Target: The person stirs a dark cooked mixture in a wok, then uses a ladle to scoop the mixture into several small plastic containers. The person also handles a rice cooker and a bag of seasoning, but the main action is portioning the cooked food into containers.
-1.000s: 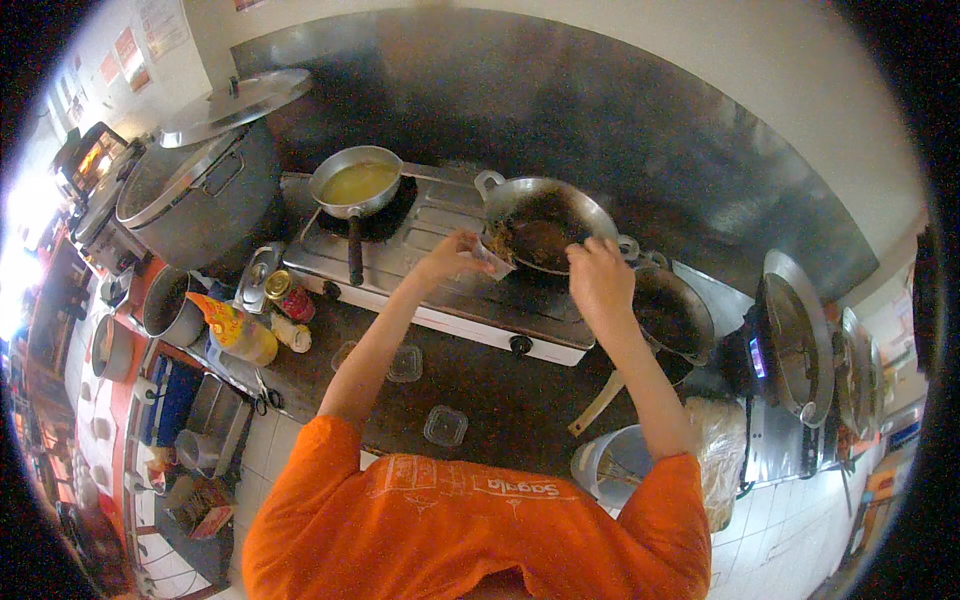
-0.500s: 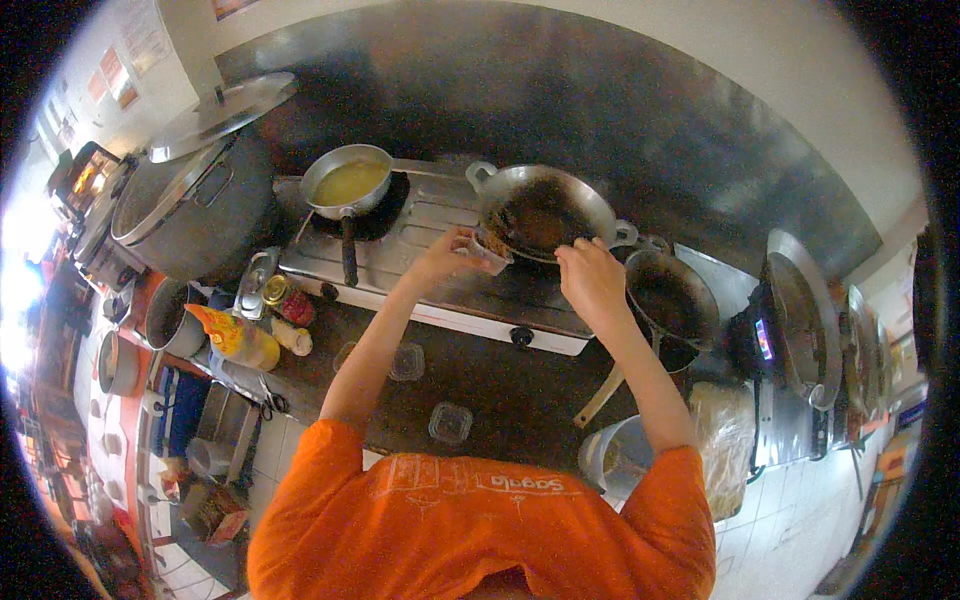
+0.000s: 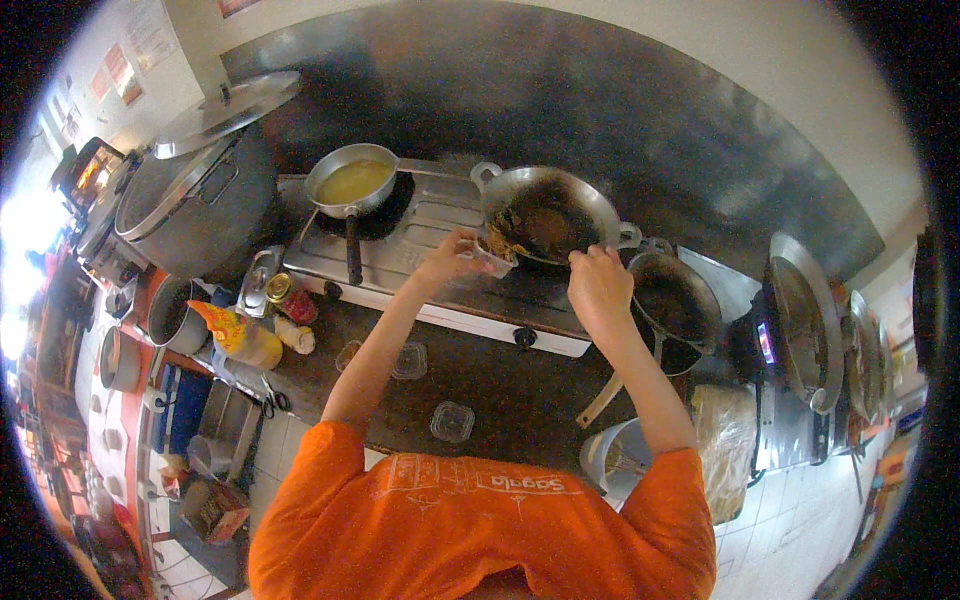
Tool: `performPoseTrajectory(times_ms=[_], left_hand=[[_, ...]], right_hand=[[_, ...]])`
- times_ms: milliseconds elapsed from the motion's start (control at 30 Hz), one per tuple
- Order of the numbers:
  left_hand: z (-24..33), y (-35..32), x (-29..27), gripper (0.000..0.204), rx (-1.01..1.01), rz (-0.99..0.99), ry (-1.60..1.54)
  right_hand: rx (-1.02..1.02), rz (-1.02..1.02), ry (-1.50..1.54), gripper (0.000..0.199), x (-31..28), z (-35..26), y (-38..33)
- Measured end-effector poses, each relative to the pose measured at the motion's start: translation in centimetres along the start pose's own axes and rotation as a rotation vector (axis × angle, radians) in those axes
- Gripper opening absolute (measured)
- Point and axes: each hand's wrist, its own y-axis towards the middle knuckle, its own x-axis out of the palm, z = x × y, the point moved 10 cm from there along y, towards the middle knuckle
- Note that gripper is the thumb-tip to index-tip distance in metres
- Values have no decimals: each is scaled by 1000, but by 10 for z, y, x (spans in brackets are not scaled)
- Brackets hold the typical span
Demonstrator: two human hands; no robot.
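A metal wok (image 3: 590,200) with two loop handles sits on the right burner of the stove, its inside darkened. My left hand (image 3: 450,260) holds a small clear plastic tub (image 3: 493,264) against the wok's near left rim. Brown, clumpy food (image 3: 508,236) lies between the tub and the wok's inner wall. Over the wok's near right edge, my right hand (image 3: 600,285) is closed in a pinch; whatever it grips is hidden by the fingers.
Left on the stove (image 3: 430,215), a saucepan (image 3: 352,182) holds yellowish liquid. A dark pan (image 3: 672,300) stands right of the wok, its handle pointing toward me. Clear lids (image 3: 451,421) lie on the counter. A big pot (image 3: 200,210), a jar (image 3: 292,300) and a yellow bottle (image 3: 250,345) stand left.
More brown food shows at the tub's mouth and along the wok's left wall. My right hand has shifted slightly right and nearer to me. The left hand still holds the tub.
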Motion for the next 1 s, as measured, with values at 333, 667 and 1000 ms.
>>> performPoseTrajectory(times_ms=[333, 667, 1000], left_hand=[[-1, -11, 5, 82, -75, 47, -17], [-23, -4, -1, 78, -95, -29, -109], [13, -30, 10, 75, 221, 98, 21]], right_hand=[[-100, 206, 40, 12, -19, -20, 1], [-221, 270, 23, 21, -21, -41, -20], [-230, 209, -16, 20, -34, -39, -35]])
